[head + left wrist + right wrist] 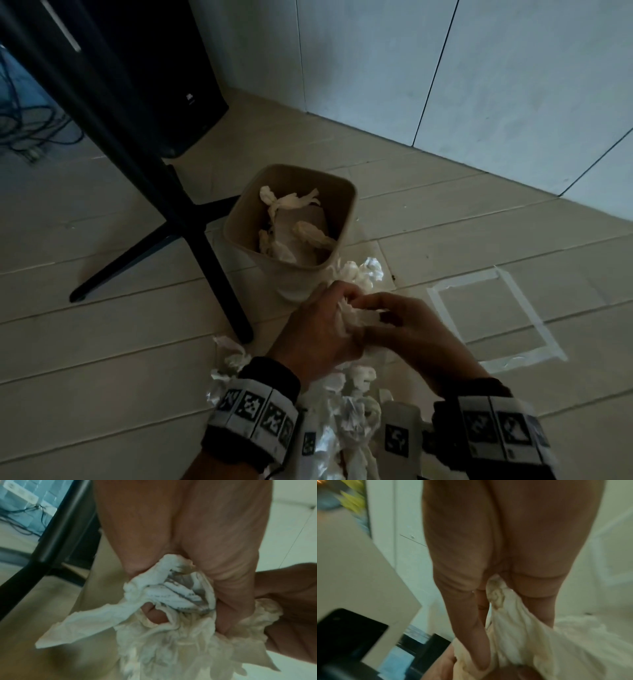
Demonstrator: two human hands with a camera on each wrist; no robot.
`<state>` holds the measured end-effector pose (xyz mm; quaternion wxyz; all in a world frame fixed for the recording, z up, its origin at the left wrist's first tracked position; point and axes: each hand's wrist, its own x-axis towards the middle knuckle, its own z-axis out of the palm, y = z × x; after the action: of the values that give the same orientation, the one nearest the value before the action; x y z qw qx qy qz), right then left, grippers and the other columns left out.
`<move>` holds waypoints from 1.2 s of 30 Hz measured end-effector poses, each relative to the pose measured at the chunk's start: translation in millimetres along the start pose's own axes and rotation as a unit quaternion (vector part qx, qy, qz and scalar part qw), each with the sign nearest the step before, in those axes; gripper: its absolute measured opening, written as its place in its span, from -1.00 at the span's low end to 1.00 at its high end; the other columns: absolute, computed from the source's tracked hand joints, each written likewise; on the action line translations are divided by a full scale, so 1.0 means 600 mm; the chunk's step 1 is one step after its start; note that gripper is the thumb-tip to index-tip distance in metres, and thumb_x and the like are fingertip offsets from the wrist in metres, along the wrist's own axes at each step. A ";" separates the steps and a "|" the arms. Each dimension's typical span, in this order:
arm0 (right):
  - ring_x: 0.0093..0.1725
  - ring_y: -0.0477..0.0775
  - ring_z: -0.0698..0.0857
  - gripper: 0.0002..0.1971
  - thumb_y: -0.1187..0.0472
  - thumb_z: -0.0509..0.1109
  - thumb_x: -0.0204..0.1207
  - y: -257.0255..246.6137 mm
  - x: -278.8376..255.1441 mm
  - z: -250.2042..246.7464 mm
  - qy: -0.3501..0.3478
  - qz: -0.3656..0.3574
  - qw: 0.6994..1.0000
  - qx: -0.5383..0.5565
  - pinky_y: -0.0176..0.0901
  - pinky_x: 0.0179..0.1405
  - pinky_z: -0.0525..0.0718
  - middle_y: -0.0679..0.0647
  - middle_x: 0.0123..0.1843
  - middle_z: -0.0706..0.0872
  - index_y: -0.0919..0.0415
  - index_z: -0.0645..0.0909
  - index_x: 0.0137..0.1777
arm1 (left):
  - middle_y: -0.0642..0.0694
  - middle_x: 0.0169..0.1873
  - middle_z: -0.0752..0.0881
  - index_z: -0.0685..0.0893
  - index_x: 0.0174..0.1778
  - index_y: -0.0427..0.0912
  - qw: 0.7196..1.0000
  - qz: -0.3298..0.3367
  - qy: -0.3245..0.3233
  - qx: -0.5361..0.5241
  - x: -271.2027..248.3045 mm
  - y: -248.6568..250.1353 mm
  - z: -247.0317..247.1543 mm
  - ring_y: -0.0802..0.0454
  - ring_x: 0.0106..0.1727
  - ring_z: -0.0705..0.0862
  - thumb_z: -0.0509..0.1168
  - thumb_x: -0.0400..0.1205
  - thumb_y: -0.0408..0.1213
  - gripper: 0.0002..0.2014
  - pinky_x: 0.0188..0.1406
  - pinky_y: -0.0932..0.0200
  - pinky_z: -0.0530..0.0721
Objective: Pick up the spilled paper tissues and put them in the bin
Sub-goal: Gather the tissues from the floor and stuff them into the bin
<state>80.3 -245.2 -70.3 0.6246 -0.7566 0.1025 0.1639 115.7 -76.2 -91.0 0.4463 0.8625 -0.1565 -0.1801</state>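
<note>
left hand: our left hand [318, 329] was clenched around a wad of tissues [352, 317], fingers curled tight; left wrist view showed the same wad [171, 595] bunched in the palm with a loose flap trailing off to the lower left
right hand: our right hand [407, 325] met the left just in front of us, fingers curled onto the same wad; right wrist view showed white paper [508, 612] pinched between thumb and fingers
held wad position: it sat just near side of the bin [239, 219], below its rim, both hands touching each other around it
bin: beige, squarish, upright on the floor [120, 359]; several crumpled tissues in the bin [291, 202] lay at the bottom
tissues on floor: we saw one clump [363, 274] right against the bin's near right corner, and a bigger heap [346, 421] under and between our wrists, close to us; one scrap [229, 349] lay by the foot of the stand
wristbands: marker-patterned bands [253, 411] on both wrists
black stand: a black stand with spread legs [191, 219] stood just left of the bin, one leg running toward us
speaker: a dark box [164, 85] stood behind it, against the wall [479, 68]
tape: a white tape square [493, 315] marked the floor to our right of the hands
blur: both wrist views were soft, fine finger detail was hard to tell
</note>
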 end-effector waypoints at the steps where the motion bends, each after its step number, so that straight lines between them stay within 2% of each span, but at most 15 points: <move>1: -0.04 0.15 0.84 -0.73 0.23 0.64 0.33 -0.036 -0.009 -0.009 -0.009 -0.025 1.000 -0.007 0.16 0.07 0.82 0.09 -0.05 0.87 -0.05 0.80 0.01 | 0.13 0.09 0.64 0.52 0.13 0.24 1.000 0.025 0.014 -0.009 0.000 0.028 -0.023 0.13 0.07 0.71 0.59 0.29 -0.18 -0.44 0.00 0.00 0.77; 3: -0.04 0.01 0.84 -0.72 0.25 0.62 0.34 -0.107 -0.018 -0.024 -0.019 -0.083 0.996 -0.025 0.12 0.08 0.82 0.01 -0.05 0.87 -0.07 0.79 0.02 | 0.15 0.08 0.64 0.53 0.16 0.18 0.996 0.078 0.042 -0.017 0.002 0.080 -0.070 0.23 0.06 0.69 0.62 0.34 -0.22 -0.45 -0.02 0.22 0.75; 5: -0.04 0.06 0.84 -0.69 0.31 0.63 0.32 -0.171 -0.015 -0.037 -0.011 -0.142 0.989 -0.039 0.17 0.09 0.81 0.05 -0.06 0.87 -0.02 0.80 0.02 | 0.10 0.09 0.64 0.52 0.15 0.14 0.990 0.121 0.071 -0.025 0.011 0.127 -0.116 0.22 0.07 0.67 0.62 0.36 -0.26 -0.46 -0.04 0.32 0.70; 8: -0.07 0.22 0.85 -0.68 0.44 0.60 0.31 -0.255 0.007 -0.050 -0.002 -0.215 0.976 -0.034 0.15 0.08 0.81 0.21 -0.07 0.88 0.05 0.80 -0.02 | -0.02 0.07 0.69 0.53 0.14 0.07 0.977 0.172 0.121 -0.023 0.043 0.179 -0.176 0.04 0.05 0.71 0.63 0.32 -0.24 -0.45 0.00 0.13 0.73; 12: -0.21 -0.15 0.77 -0.74 0.32 0.59 0.28 -0.320 0.072 -0.059 0.045 -0.279 0.953 -0.108 -0.16 -0.05 0.76 -0.01 -0.10 0.86 0.02 0.83 -0.05 | -0.18 0.08 0.73 0.51 0.08 0.11 0.962 0.207 0.176 -0.044 0.106 0.188 -0.220 -0.23 0.08 0.74 0.62 0.24 -0.12 -0.44 0.03 -0.27 0.74; 14: -0.25 -0.22 0.70 -0.72 0.34 0.54 0.27 -0.321 0.114 -0.051 0.062 -0.284 0.946 -0.143 -0.30 -0.15 0.65 -0.08 -0.15 0.81 0.00 0.83 -0.07 | -0.23 0.10 0.71 0.47 0.01 0.23 0.957 0.201 0.203 -0.052 0.134 0.165 -0.217 -0.23 0.09 0.73 0.62 0.23 -0.11 -0.46 0.03 -0.31 0.72; 17: -0.06 -0.10 0.65 -0.70 0.33 0.52 0.29 -0.283 0.174 -0.024 0.109 -0.263 0.931 -0.228 -0.46 -0.20 0.50 -0.03 0.00 0.71 -0.06 0.80 -0.06 | -0.18 0.14 0.62 0.39 -0.06 0.40 0.966 0.134 0.221 -0.023 0.166 0.110 -0.197 -0.10 0.09 0.69 0.55 0.19 0.03 -0.47 0.07 -0.19 0.72; 20: 0.15 0.09 0.64 -0.69 0.32 0.53 0.34 -0.221 0.220 0.004 0.098 -0.227 0.920 -0.303 -0.30 0.02 0.49 0.06 0.12 0.66 0.04 0.79 0.07 | -0.08 0.18 0.55 0.43 0.14 0.22 0.978 0.021 0.163 0.126 0.190 0.050 -0.175 -0.07 0.11 0.64 0.52 0.28 0.11 -0.44 -0.04 0.04 0.62; 23: 0.26 0.22 0.67 -0.69 0.18 0.51 0.40 -0.171 0.251 0.028 -0.004 -0.164 0.859 -0.485 -0.07 0.27 0.61 0.17 0.22 0.72 0.09 0.76 0.16 | -0.24 0.42 0.41 0.37 0.45 -0.02 0.964 -0.078 0.034 0.252 0.195 0.008 -0.154 -0.26 0.42 0.48 0.47 0.46 0.08 -0.31 0.34 -0.05 0.49; 25: 0.23 0.25 0.71 -0.74 0.08 0.46 0.42 -0.160 0.255 0.037 -0.041 -0.154 0.826 -0.541 0.02 0.22 0.67 0.16 0.18 0.77 0.04 0.78 0.10 | -0.28 0.50 0.40 0.37 0.54 -0.08 0.943 -0.088 -0.031 0.319 0.191 0.007 -0.154 -0.33 0.53 0.40 0.35 0.57 0.08 -0.35 0.52 -0.12 0.36; 27: 0.16 0.20 0.74 -0.81 0.07 0.43 0.43 -0.165 0.246 0.034 -0.029 -0.202 0.817 -0.540 -0.05 0.07 0.67 0.11 0.12 0.80 0.03 0.80 -0.01 | -0.21 0.45 0.53 0.46 0.51 -0.08 0.943 -0.050 -0.057 0.325 0.179 0.026 -0.167 -0.28 0.50 0.48 0.38 0.54 0.06 -0.37 0.52 -0.05 0.39; 30: 0.04 0.12 0.73 -0.77 0.21 0.38 0.49 -0.173 0.213 0.004 0.054 -0.290 0.861 -0.414 -0.08 0.04 0.66 0.09 0.05 0.78 0.01 0.80 0.06 | -0.12 0.47 0.56 0.51 0.50 0.07 0.939 -0.058 -0.051 0.334 0.147 0.063 -0.191 -0.18 0.48 0.54 0.32 0.51 0.15 -0.39 0.49 -0.03 0.45; 32: -0.05 0.03 0.77 -0.76 0.31 0.38 0.49 -0.164 0.180 -0.029 0.135 -0.339 0.891 -0.271 -0.27 0.05 0.70 0.09 0.01 0.80 0.11 0.81 0.06 | -0.04 0.42 0.62 0.63 0.37 0.19 0.953 -0.026 0.052 0.297 0.123 0.081 -0.199 -0.06 0.42 0.60 0.34 0.53 0.12 -0.54 0.43 0.00 0.54; 34: -0.07 -0.09 0.79 -0.78 0.34 0.38 0.49 -0.132 0.153 -0.062 0.209 -0.314 0.911 -0.167 -0.48 0.02 0.67 0.03 -0.01 0.82 0.13 0.82 0.01 | 0.05 0.20 0.76 0.75 0.20 0.13 0.955 0.091 0.179 0.217 0.104 0.099 -0.180 0.09 0.19 0.71 0.35 0.56 0.02 -0.70 0.27 0.12 0.65; 36: -0.08 -0.04 0.82 -0.78 0.29 0.35 0.49 -0.075 0.140 -0.092 0.270 -0.237 0.927 -0.109 -0.20 0.10 0.77 0.00 -0.04 0.86 0.06 0.81 -0.02 | 0.07 -0.02 0.80 0.80 0.07 0.01 0.942 0.206 0.209 0.160 0.086 0.119 -0.131 0.16 -0.03 0.73 0.34 0.62 -0.13 -0.81 0.07 0.25 0.67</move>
<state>180.7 -286.1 -51.7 0.5079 -0.8379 0.0665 -0.1887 189.0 -82.1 1.3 0.3521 0.8899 -0.2602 0.1277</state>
